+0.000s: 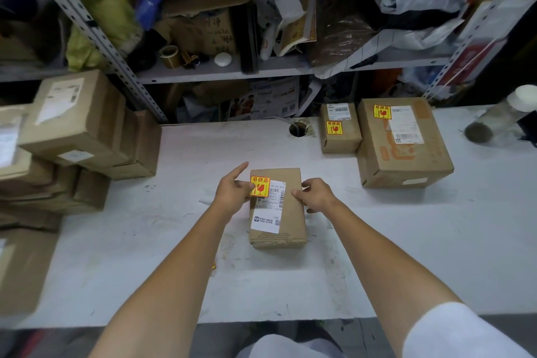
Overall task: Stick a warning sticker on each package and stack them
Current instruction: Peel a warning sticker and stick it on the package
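On the table point(377, 241), left hand point(232, 192) pinches a sticker point(260, 186) onto the package point(292, 213) the right hand point(316, 195) grips

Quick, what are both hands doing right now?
Left hand: pinches the warning sticker against the box.
Right hand: grips the box's right edge.

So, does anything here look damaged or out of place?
The small brown cardboard box in the middle has a crumpled near edge. At the white table's right side, a clear white-lidded jar lies on its side.
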